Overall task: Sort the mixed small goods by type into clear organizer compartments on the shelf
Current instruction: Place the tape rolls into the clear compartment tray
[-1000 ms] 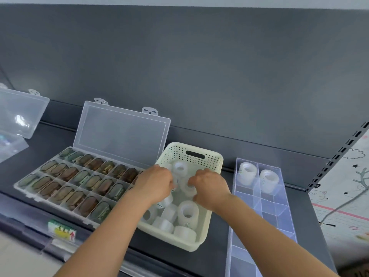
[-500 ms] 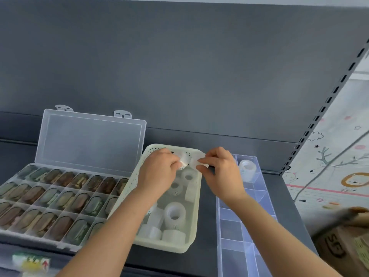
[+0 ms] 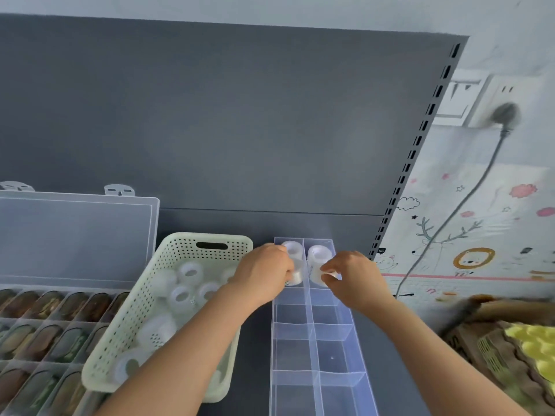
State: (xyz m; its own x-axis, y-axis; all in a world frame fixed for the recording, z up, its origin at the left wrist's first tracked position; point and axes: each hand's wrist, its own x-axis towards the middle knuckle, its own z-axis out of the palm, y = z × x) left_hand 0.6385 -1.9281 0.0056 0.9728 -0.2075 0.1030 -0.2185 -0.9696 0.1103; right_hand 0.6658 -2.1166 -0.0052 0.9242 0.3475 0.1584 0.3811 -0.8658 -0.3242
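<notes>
Grey shelf [image 3: 258, 331] carried a basket [image 3: 156, 298] of tape rolls beside a clear organizer [image 3: 315, 349]. Each hand, left [image 3: 264, 276] and right [image 3: 353, 277], pinched one roll [image 3: 295, 277] into the organizer's far-end compartments, one per column, probably filling it from the back.

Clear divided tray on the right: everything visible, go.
The clear tray is a long lidless see-through plastic box, two columns of square cells, lying flat on the dark shelf right of the basket. Far cells hold white rolls; nearer cells are empty. Both hands lower rolls into it.
</notes>
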